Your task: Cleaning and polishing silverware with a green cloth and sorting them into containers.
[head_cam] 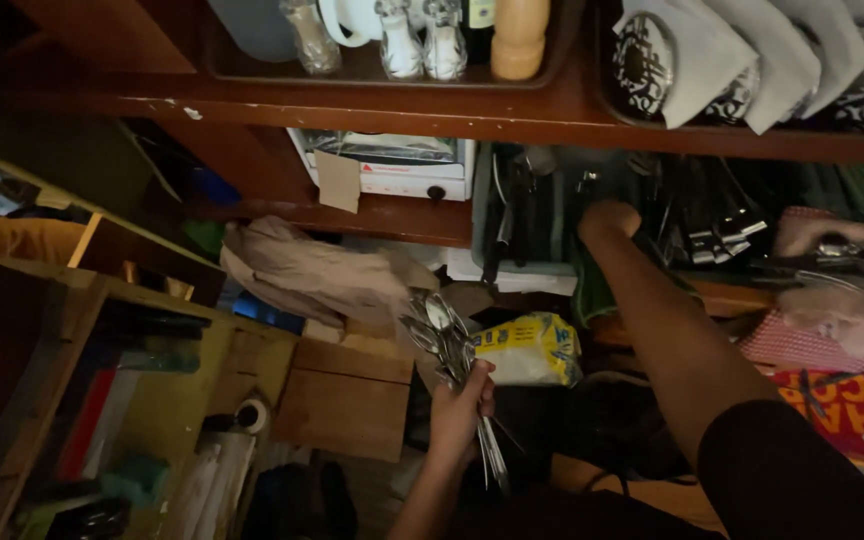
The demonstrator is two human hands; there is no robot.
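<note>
Shiny spoons [444, 335] are sticking up from the left hand [458, 408], fingers wrapped tight; the right hand [607, 218] is reaching into the crowded shelf [392, 215], grip unclear.

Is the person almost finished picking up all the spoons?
Partly. Done so far: the left hand grips a bunch of spoons, bowls up. In hand now: the right hand reaches into the dim cutlery tray under the wooden shelf. Left: plenty of cutlery lies further along that shelf space. What the right hand is touching is too dark to tell.
</note>
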